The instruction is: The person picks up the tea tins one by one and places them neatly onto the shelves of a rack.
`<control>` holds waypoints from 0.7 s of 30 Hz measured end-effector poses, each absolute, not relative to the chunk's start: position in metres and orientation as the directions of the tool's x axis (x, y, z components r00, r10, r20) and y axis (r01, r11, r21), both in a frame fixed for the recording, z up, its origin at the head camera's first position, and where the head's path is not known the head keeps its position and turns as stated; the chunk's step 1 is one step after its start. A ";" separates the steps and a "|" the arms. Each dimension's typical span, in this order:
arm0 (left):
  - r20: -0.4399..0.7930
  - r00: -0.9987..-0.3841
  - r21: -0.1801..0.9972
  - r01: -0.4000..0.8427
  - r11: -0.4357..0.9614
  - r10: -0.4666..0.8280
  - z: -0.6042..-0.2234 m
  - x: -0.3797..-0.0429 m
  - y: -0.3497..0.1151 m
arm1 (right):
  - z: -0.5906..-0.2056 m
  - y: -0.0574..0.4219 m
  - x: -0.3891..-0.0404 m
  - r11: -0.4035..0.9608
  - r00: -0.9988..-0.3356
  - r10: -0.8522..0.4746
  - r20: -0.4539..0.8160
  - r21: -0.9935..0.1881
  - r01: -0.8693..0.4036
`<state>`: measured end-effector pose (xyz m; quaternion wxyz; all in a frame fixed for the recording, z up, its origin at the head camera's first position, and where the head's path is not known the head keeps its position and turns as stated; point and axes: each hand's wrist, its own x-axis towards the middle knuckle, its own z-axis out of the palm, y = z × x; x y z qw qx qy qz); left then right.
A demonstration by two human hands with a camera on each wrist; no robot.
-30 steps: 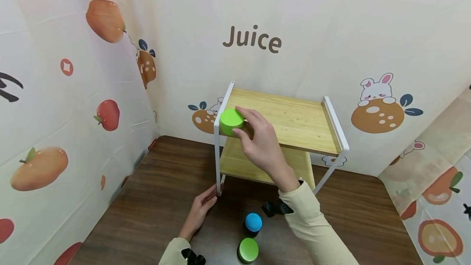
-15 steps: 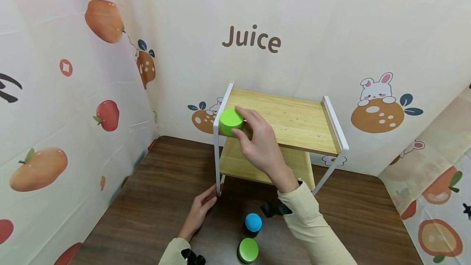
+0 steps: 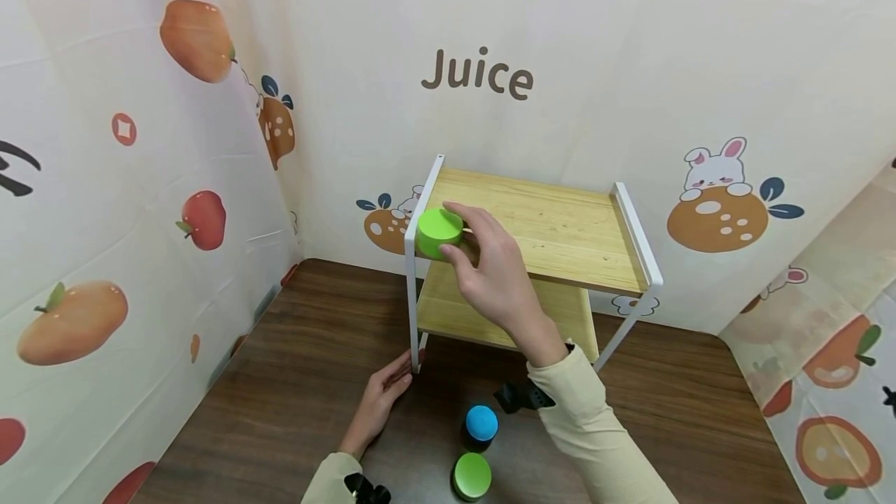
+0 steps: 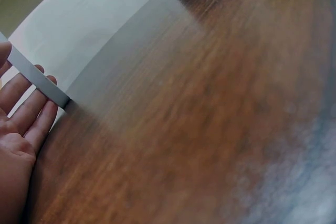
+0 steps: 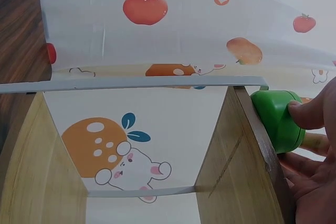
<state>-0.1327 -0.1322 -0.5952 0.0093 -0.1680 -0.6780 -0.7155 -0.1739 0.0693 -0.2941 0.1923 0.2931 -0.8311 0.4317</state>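
Note:
In the head view my right hand (image 3: 493, 274) holds a small green round container (image 3: 439, 232) between thumb and fingers. It is at the front left corner of the upper board (image 3: 553, 216) of a two-tier wooden shelf. The right wrist view shows the green container (image 5: 278, 121) against that board's edge, thumb on its side. Low on the table, my left hand (image 3: 381, 395) grips the shelf's front left white leg (image 3: 413, 309) near its foot. Fingers pass behind the leg (image 4: 34, 77) in the left wrist view, with the thumb on the nearer side.
A blue-topped round container (image 3: 481, 423) and a green-topped one (image 3: 472, 477) stand on the dark wood table (image 3: 280, 411) before the shelf. The shelf's lower board (image 3: 455, 306) lies beneath the upper one. Fruit-printed cloth (image 3: 581, 61) hangs behind and at both sides.

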 end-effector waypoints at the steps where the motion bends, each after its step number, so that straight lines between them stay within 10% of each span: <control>1: 0.252 -0.943 0.967 0.241 -0.079 0.215 -0.595 -0.133 -0.132 | -0.294 0.069 -0.174 0.456 -0.755 -0.321 0.572 -0.605 -0.653; 21: 0.258 -0.943 0.966 0.245 -0.088 0.209 -0.597 -0.133 -0.132 | -0.309 0.080 -0.165 0.372 -0.630 -0.305 0.714 -0.520 -0.769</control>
